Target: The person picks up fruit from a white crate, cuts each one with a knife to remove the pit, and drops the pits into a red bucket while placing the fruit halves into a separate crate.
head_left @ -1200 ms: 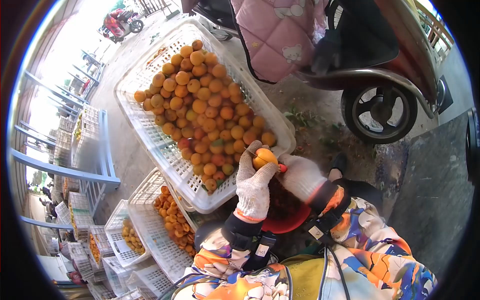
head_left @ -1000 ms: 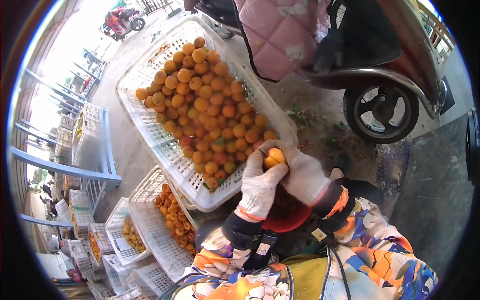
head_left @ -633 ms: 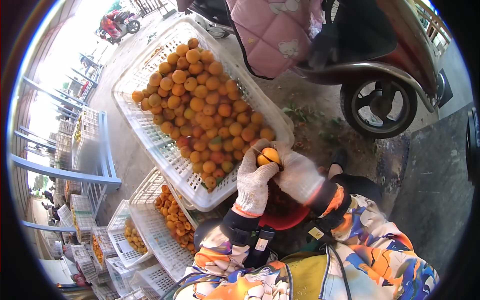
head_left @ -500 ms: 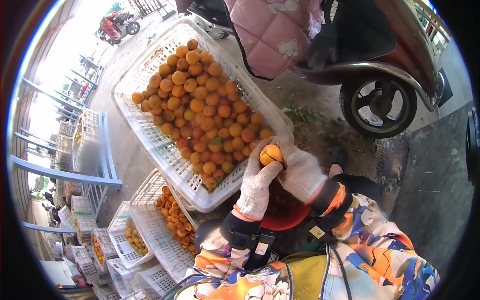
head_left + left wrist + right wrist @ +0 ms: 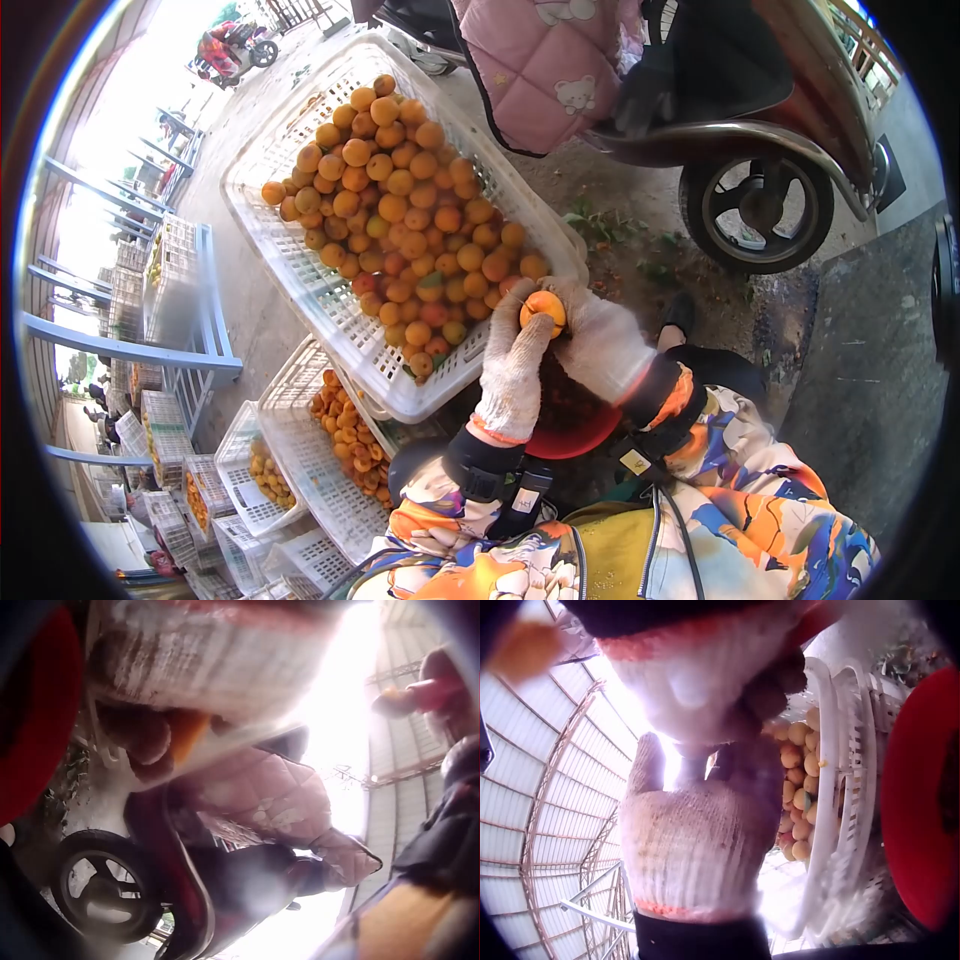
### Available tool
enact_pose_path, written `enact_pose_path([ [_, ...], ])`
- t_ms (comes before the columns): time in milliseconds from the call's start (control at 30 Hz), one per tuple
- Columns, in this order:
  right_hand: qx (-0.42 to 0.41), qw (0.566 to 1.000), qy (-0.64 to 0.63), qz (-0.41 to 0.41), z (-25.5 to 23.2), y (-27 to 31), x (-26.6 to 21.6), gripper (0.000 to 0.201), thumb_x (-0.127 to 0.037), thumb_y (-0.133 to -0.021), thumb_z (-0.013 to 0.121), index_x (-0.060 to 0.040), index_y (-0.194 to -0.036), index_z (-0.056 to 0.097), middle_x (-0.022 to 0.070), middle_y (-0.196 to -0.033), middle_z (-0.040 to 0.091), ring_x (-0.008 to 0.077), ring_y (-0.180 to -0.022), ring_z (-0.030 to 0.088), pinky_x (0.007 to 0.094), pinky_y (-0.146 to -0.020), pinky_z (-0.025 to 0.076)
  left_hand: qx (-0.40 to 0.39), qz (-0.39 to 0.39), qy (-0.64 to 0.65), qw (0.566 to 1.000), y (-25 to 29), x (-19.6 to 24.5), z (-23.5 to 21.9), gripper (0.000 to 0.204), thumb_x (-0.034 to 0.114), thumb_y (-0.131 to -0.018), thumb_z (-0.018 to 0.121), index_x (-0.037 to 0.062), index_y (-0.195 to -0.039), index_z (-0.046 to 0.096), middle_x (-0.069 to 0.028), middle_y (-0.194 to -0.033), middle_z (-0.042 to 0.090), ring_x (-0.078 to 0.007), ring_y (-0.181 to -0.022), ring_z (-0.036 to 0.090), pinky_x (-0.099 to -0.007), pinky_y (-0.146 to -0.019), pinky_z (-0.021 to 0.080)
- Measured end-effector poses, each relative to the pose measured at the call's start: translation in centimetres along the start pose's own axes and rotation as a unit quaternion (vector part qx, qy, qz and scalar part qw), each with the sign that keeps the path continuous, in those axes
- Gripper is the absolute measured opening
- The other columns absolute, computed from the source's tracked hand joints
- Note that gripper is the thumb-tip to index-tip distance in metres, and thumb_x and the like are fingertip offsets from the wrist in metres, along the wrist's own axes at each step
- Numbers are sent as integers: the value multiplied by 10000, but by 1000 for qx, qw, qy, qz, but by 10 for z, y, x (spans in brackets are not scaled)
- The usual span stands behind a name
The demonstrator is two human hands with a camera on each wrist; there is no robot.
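In the head view, my gloved left hand [image 5: 510,365] pinches an orange apricot [image 5: 543,309] between thumb and fingers. My gloved right hand [image 5: 600,345] meets the fruit from the other side, fingertips right at its skin. The right wrist view shows a red handle [image 5: 815,622] sticking out of the right hand's curled grip; it looks like a small knife, its blade hidden. A red basin [image 5: 570,435] with dark contents is below both hands. Beyond them stands a large white crate [image 5: 300,275] heaped with whole apricots [image 5: 400,210].
To the left, a lower white crate [image 5: 290,415] contains halved, orange fruit pieces [image 5: 350,430], and a smaller crate [image 5: 235,450] sits beside it. A parked scooter [image 5: 760,205] with a pink quilted cover [image 5: 550,75] stands on the right. Blue metal rails [image 5: 140,350] run along the far left.
The right hand has come in from the right to the apricot, covering the red handle seen earlier. The fruit has turned in the fingers; a dark line across it shows less now.
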State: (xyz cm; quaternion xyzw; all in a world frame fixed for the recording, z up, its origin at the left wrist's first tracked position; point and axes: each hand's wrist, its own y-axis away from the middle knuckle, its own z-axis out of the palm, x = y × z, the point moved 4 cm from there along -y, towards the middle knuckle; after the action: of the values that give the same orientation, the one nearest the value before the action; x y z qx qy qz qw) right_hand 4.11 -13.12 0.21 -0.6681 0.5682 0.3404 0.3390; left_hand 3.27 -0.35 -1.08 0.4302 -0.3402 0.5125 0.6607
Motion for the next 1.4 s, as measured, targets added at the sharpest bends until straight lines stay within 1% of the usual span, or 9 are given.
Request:
enact_pose_path([
  [200,-26,999,18,24,2,-7,9,496,-134,-813,698,-135,-1287,551,147,-1039,706,373,-960,683,435,-830,545,-35,-9,-21,999,-3,8,-6,555,60,-885,537,-41,-1423,444,-137,-1324,545,-236,-1238,520,-352,-1077,399],
  [267,20,944,-330,-6,13,-15,33,544,-72,-789,687,-96,-1312,541,98,-958,711,259,-797,700,366,-712,555,-71,-34,131,988,-6,9,-9,609,54,-838,522,-13,-1436,428,-174,-1291,564,-295,-1207,557,-402,-1029,457],
  [567,130,937,-281,161,-55,-29,-14,474,40,-756,646,-73,-1210,569,22,-771,615,133,-573,600,293,-487,473,-14,-97,227,969,-17,-22,-45,391,266,-979,533,120,-1342,524,-106,-1230,601,-277,-1017,642,-438,-782,538],
  [667,194,974,-61,-97,-22,-39,-115,580,88,-747,624,-106,-1291,570,54,-906,660,172,-752,635,296,-665,539,40,-143,214,966,-13,-34,-39,372,252,-983,541,107,-1326,534,-74,-1081,605,-255,-868,659,-404,-609,557],
  [700,143,895,261,-330,14,-31,-134,563,75,-725,657,-94,-1258,594,106,-989,688,244,-864,672,317,-800,553,50,-120,231,964,-9,-32,-37,365,237,-980,541,99,-1318,540,-83,-1066,610,-262,-883,658,-417,-636,572],
  [733,87,931,-108,-337,38,-31,-174,493,36,-748,660,-93,-1221,620,147,-1045,688,311,-916,687,362,-826,561,53,-100,239,964,-8,-31,-34,361,239,-980,544,96,-1311,543,-89,-1078,612,-265,-905,656,-424,-660,571],
  [1033,-51,950,-281,-124,-15,-27,-183,430,159,-707,539,-14,-1093,618,91,-1075,635,147,-862,616,302,-746,523,-47,-24,319,946,-16,7,-60,334,253,-975,574,64,-1250,572,-144,-1187,630,-296,-1100,640,-494,-877,558],
  [1300,97,755,-623,179,-42,-8,-45,208,-60,-861,578,-3,-1061,596,58,-687,547,187,-530,516,323,-521,430,-41,-73,357,930,-12,37,-36,354,291,-979,571,48,-1236,565,-186,-1144,633,-348,-1038,652,-450,-764,595],
  [1400,112,743,-657,62,-43,-2,-60,194,-19,-851,577,0,-1043,596,67,-702,562,182,-509,507,323,-510,422,-33,-98,328,939,-5,13,-22,384,287,-987,563,48,-1285,536,-180,-1147,622,-326,-1008,652,-437,-739,599],
])
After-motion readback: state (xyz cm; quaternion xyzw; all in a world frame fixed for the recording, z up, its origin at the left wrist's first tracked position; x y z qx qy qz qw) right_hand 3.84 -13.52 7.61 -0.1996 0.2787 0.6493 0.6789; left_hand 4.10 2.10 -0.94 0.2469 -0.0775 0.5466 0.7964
